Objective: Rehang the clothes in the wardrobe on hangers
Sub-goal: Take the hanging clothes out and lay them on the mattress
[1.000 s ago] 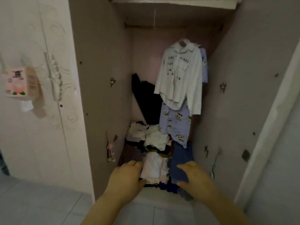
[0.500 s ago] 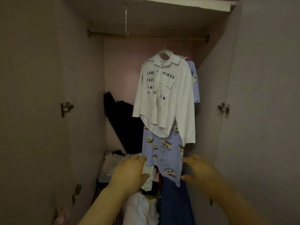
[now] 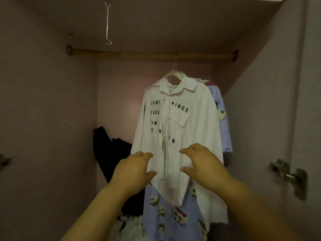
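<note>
Moved up within 1 s from the pile of loose clothes (image 3: 133, 225) at the wardrobe bottom to the lower front of the white shirt (image 3: 191, 122), with the left hand (image 3: 133, 169) and the right hand (image 3: 203, 162) held apart, fingers loosely bent, gripping nothing. Hard to tell whether touching the cloth or only just in front of it. Hanging already on a white hanger (image 3: 175, 73) from the wooden rail (image 3: 147, 55), right of the middle, with a blue patterned garment (image 3: 170, 216) just behind. Probably means leaving the pile for now, to straighten or take down this shirt. Not yet hung: the pile, and also a black garment (image 3: 107, 150) leaning in the back corner. Plenty of free rail on the left, but only 1 bare wire hook (image 3: 108, 23) above and no spare hanger in view
</note>
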`<state>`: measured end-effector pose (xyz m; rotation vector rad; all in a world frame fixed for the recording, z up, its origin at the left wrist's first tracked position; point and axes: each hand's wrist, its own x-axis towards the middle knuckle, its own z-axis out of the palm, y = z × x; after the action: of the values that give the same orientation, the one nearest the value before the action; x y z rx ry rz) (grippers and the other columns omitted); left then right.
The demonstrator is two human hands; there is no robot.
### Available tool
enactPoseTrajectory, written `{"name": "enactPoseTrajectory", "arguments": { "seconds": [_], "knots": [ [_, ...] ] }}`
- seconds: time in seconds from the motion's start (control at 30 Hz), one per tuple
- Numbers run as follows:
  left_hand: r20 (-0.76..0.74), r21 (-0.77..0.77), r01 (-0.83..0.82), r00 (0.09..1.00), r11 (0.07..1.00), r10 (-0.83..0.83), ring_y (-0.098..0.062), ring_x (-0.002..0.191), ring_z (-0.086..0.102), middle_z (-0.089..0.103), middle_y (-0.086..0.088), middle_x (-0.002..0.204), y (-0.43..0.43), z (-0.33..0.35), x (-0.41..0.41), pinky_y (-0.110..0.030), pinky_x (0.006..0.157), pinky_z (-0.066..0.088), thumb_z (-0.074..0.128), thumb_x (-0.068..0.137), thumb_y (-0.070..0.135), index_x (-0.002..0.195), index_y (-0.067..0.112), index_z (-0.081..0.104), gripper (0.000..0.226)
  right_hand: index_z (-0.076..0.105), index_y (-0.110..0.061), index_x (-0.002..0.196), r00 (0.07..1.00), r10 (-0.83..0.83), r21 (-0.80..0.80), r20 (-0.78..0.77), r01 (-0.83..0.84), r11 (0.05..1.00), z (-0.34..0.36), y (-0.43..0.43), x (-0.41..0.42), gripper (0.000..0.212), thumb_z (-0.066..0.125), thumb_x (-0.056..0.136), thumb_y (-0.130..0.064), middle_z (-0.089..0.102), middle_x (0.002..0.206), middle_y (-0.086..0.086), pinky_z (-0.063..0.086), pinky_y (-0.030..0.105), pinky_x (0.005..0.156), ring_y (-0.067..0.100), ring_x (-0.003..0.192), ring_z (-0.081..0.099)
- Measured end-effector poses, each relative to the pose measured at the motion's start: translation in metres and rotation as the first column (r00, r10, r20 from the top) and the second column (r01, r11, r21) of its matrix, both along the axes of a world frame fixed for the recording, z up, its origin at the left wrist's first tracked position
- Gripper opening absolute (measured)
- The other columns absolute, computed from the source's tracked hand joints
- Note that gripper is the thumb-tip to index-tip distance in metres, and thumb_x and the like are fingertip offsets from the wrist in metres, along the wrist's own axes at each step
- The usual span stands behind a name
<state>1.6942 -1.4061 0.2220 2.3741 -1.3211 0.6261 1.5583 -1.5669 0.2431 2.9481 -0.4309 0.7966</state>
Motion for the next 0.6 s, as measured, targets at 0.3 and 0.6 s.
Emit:
{"name": "enactPoseTrajectory", "arguments": {
  "seconds": [0.3,0.6],
  "knots": [
    [0.074,-0.205,-0.003,0.997,0.979,0.019,-0.016,0.118,0.048,0.044,0.002,0.138,-0.085,0.075,0.065,-0.030,0.094,0.043,0.052,0.090,0.047,0.142,0.026,0.032,0.060,0.038,-0.024,0.141,0.981,0.067,-0.176,0.181,-0.034,0.984,0.078,-0.077,0.082,0.055,0.056,0.091,-0.036,0.042,0.136,0.002,0.034,0.029,0.100,0.021,0.121,0.040],
    [0.155,-0.404,0.108,0.987,0.908,-0.049,-0.019,0.127,0.040,0.038,0.001,0.143,-0.160,0.131,0.140,-0.035,0.103,0.037,0.051,0.091,0.046,0.144,0.024,0.027,0.063,0.042,-0.019,0.138,0.891,0.097,-0.451,0.443,0.128,0.884,0.166,-0.122,0.162,0.052,0.057,0.089,-0.030,0.043,0.138,0.005,0.023,0.028,0.104,0.023,0.128,0.035]
  ]
}}
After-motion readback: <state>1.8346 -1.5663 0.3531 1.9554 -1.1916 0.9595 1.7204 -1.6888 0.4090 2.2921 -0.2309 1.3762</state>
